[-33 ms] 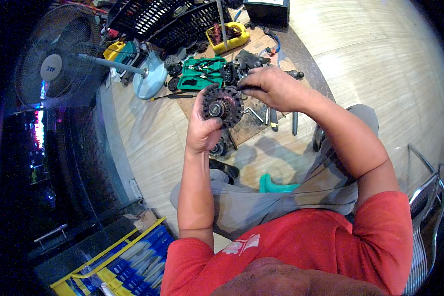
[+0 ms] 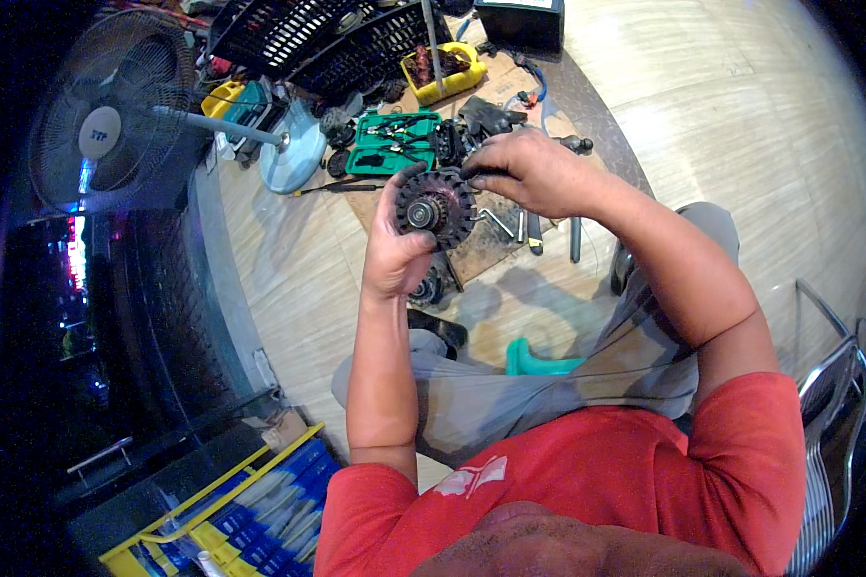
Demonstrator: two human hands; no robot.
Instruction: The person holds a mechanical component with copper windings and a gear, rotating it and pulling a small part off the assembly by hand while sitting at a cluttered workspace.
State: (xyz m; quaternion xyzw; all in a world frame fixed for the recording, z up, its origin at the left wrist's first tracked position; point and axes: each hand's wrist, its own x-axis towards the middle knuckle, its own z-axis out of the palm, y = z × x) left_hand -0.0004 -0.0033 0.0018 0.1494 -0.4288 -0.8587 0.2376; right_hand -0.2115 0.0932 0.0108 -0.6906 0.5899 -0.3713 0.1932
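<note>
Up in front of me, my left hand (image 2: 394, 260) grips a dark, round, toothed machine part (image 2: 452, 206) with a ring bearing at its hub. The thumb lies across its near side and the blackened fingers curl round the left edge. My right hand (image 2: 539, 173) is at the part's upper right rim, its blackened fingertips pinched together. Whatever may be between those fingertips is too small or hidden to make out. Below the held part, another dark round part (image 2: 421, 288) with a bearing rests low down, partly covered by my left hand and wrist.
Cardboard (image 2: 491, 264) covers the floor ahead, with an L-shaped wrench (image 2: 496, 223), a hammer (image 2: 575, 144) and a green tool case (image 2: 393, 159). Beyond stand a yellow container (image 2: 460, 85) and black crates (image 2: 356, 48). A fan (image 2: 284, 141) stands left, a metal chair (image 2: 818, 452) right.
</note>
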